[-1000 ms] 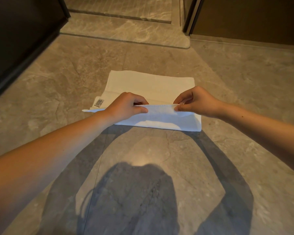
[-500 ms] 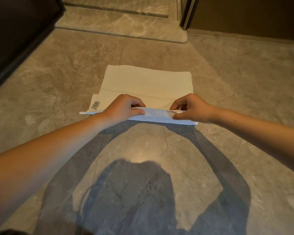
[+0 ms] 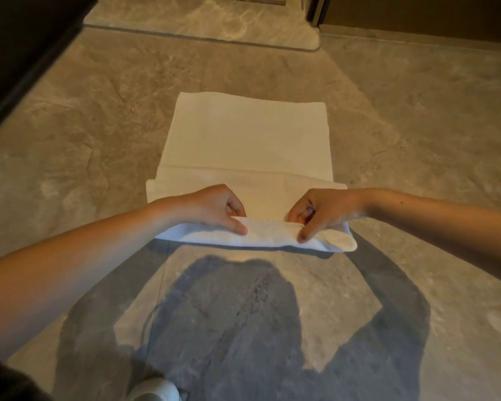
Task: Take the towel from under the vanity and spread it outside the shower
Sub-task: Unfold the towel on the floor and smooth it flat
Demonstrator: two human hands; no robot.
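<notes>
On the grey stone-patterned floor [image 3: 93, 117], head view: a white towel [image 3: 249, 140] lies lengthwise away from the person. Its far portion rests flat on the tiles in a neat rectangle, and a wider layer shows beneath it toward the near end. The near edge is doubled into a thick band and raised just off the floor, with a thin dark shadow beneath it.

The left hand [image 3: 211, 208] pinches this band left of its middle, with the thumb pressed on the near face and the fingers curled behind the fold. The right hand [image 3: 323, 211] pinches the same band right of its middle, with one digit pressed on the near face and the others curled behind. The two hands are near each other but apart, with a short span of towel stretched between them. Past the right hand, the band's end droops in a rounded corner.

Beyond the towel, near but not touching it, runs a raised stone sill [image 3: 214, 21]. A dark panel [image 3: 18, 53] borders the floor at left. The person's shadow [image 3: 243, 314] falls across the near tiles, and a pale shoe tip [image 3: 156, 390] shows at the bottom edge.
</notes>
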